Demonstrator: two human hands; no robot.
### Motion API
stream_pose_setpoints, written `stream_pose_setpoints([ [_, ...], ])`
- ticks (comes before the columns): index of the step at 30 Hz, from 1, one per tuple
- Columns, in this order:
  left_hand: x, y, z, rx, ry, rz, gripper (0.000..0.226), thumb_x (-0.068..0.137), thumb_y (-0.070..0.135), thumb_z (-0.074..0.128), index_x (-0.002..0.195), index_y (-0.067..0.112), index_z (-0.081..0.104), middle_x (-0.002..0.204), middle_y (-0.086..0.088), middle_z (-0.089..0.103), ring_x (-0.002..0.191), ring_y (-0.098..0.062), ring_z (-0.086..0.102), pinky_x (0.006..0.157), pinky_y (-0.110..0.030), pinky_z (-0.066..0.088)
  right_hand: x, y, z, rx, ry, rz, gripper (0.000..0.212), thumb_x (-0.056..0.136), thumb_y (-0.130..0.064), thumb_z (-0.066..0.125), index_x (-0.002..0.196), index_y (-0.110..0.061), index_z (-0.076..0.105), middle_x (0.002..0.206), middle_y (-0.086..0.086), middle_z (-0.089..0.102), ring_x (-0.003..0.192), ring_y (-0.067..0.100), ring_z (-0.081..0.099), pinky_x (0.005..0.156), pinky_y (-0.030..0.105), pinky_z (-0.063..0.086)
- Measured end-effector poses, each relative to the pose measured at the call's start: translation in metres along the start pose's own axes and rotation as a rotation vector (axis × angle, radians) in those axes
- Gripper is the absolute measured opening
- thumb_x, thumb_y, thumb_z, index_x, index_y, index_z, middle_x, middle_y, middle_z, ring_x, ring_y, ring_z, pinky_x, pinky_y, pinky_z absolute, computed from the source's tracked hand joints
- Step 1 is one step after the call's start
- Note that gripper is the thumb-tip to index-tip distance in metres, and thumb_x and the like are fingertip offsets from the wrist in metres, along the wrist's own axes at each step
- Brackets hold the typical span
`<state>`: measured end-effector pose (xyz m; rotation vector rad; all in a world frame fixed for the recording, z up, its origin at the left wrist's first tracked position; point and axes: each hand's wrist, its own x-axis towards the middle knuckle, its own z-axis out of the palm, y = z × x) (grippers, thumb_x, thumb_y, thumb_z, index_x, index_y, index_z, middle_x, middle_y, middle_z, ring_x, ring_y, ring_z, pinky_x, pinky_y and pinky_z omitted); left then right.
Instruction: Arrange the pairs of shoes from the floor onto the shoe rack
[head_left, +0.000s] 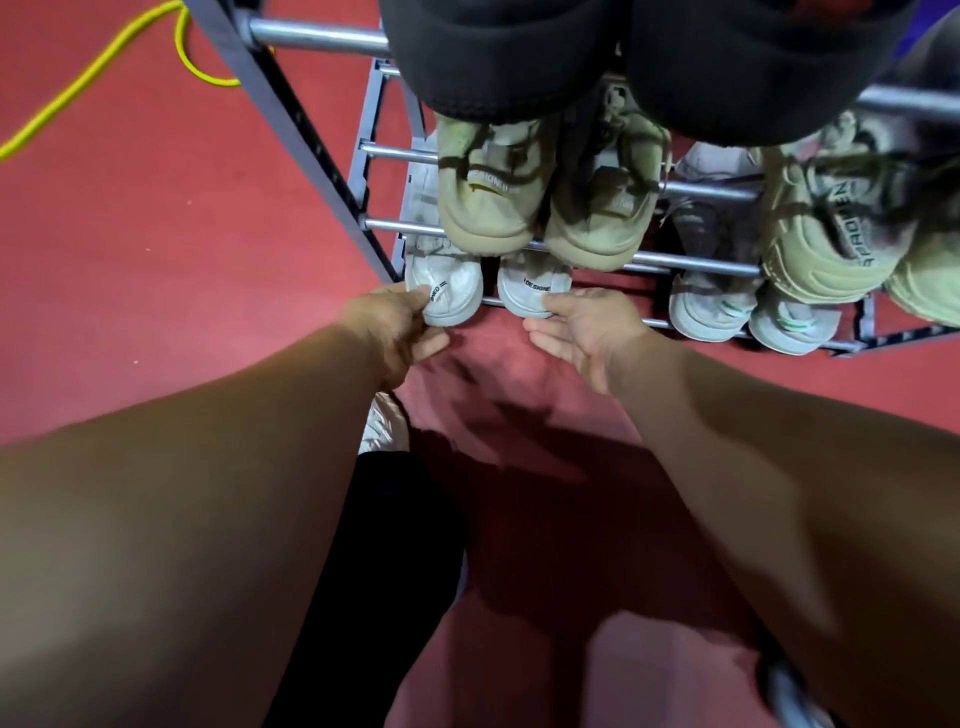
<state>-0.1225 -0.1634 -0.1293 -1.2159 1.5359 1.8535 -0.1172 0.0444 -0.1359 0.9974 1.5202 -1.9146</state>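
Two white sneakers sit heel-out on the lowest tier of the metal shoe rack (395, 227). My left hand (395, 327) pinches the heel of the left white sneaker (451, 288) between thumb and fingers. My right hand (587, 327) rests against the heel of the right white sneaker (530, 288), thumb on the heel and fingers spread below it. Both shoes lie under a beige pair (540, 202) on the tier above.
A second white pair with green trim (753, 314) sits to the right on the bottom tier. Another beige sneaker (831, 228) and a black pair (623, 57) fill higher tiers. A yellow cord (98, 67) lies on the red floor (156, 234) at the left.
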Motion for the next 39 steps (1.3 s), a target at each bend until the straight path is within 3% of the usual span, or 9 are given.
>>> stream_pose_setpoints([
  [5, 0.000, -0.010, 0.020, -0.113, 0.079, 0.036, 0.027, 0.096, 0.003, 0.066, 0.119, 0.015, 0.059, 0.104, -0.011, 0.073, 0.083, -0.022, 0.071, 0.076, -0.039, 0.065, 0.001, 0.001, -0.002, -0.052, 0.002, -0.013, 0.024, 0.101, -0.007, 0.063, 0.123, -0.004, 0.053, 0.113, 0.014, 0.071, 0.094, 0.024, 0.075, 0.077, 0.030, 0.064],
  [10, 0.004, -0.012, 0.025, -0.102, 0.090, 0.106, 0.038, 0.096, -0.005, 0.057, 0.121, 0.022, 0.068, 0.104, -0.003, 0.077, 0.083, -0.015, 0.076, 0.077, -0.031, 0.064, 0.002, 0.002, 0.002, -0.052, -0.010, -0.068, 0.050, 0.101, -0.001, 0.058, 0.137, -0.024, 0.033, 0.116, 0.011, 0.067, 0.093, 0.026, 0.077, 0.086, 0.039, 0.064],
  [14, 0.007, -0.009, 0.032, -0.048, 0.088, 0.127, 0.047, 0.095, -0.009, 0.047, 0.100, 0.028, 0.075, 0.075, 0.011, 0.076, 0.083, -0.013, 0.067, 0.083, -0.028, 0.057, 0.002, 0.000, 0.006, -0.039, -0.019, -0.086, 0.051, 0.102, -0.001, 0.058, 0.142, -0.023, 0.036, 0.124, 0.010, 0.066, 0.100, 0.029, 0.075, 0.092, 0.042, 0.062],
  [18, 0.009, -0.008, 0.035, -0.051, 0.072, 0.123, 0.044, 0.099, -0.003, 0.047, 0.124, 0.026, 0.069, 0.063, 0.016, 0.073, 0.076, -0.012, 0.062, 0.090, -0.034, 0.058, 0.005, -0.002, 0.007, -0.031, 0.012, -0.071, 0.071, 0.101, -0.002, 0.059, 0.159, -0.012, 0.020, 0.104, 0.002, 0.062, 0.102, 0.031, 0.075, 0.093, 0.043, 0.061],
  [25, 0.016, -0.007, 0.033, -0.052, 0.039, 0.131, 0.030, 0.101, 0.009, 0.053, 0.116, 0.026, 0.071, 0.070, 0.012, 0.072, 0.080, -0.012, 0.066, 0.092, -0.031, 0.055, 0.010, -0.001, 0.006, -0.033, 0.018, -0.082, 0.061, 0.100, -0.006, 0.063, 0.152, -0.010, 0.031, 0.116, 0.007, 0.065, 0.097, 0.029, 0.077, 0.084, 0.038, 0.064],
  [29, 0.014, -0.003, 0.034, -0.069, 0.031, 0.132, 0.035, 0.102, 0.005, 0.051, 0.125, 0.024, 0.068, 0.102, 0.005, 0.076, 0.080, -0.006, 0.073, 0.089, -0.029, 0.060, 0.011, 0.000, 0.008, -0.018, 0.036, -0.084, 0.057, 0.099, -0.006, 0.064, 0.149, -0.008, 0.036, 0.115, 0.009, 0.067, 0.095, 0.030, 0.077, 0.080, 0.036, 0.065],
  [34, 0.004, 0.001, 0.029, -0.042, 0.015, 0.065, 0.038, 0.100, 0.011, 0.050, 0.131, 0.028, 0.064, 0.118, 0.003, 0.072, 0.098, -0.012, 0.069, 0.075, -0.027, 0.063, 0.004, -0.001, 0.008, -0.089, 0.059, -0.064, 0.025, 0.099, -0.018, 0.067, 0.116, -0.024, 0.051, 0.121, 0.016, 0.066, 0.103, 0.033, 0.074, 0.085, 0.038, 0.063],
  [37, -0.030, 0.009, 0.029, 0.103, 0.035, 0.006, 0.012, 0.102, 0.014, 0.050, 0.104, 0.013, 0.062, 0.107, -0.007, 0.063, 0.092, -0.022, 0.065, 0.090, -0.037, 0.060, -0.014, -0.006, 0.005, -0.263, 0.129, 0.028, 0.049, 0.097, -0.027, 0.067, 0.142, -0.021, 0.047, 0.120, 0.010, 0.064, 0.093, 0.026, 0.073, 0.077, 0.036, 0.062],
  [39, -0.059, 0.012, 0.028, 0.195, 0.054, 0.000, 0.014, 0.102, 0.015, 0.053, 0.089, 0.014, 0.055, 0.094, -0.004, 0.060, 0.080, -0.021, 0.064, 0.088, -0.038, 0.059, -0.034, -0.011, 0.003, -0.349, 0.147, 0.075, 0.039, 0.098, -0.026, 0.066, 0.134, -0.013, 0.058, 0.108, 0.006, 0.064, 0.093, 0.024, 0.069, 0.082, 0.037, 0.060],
])
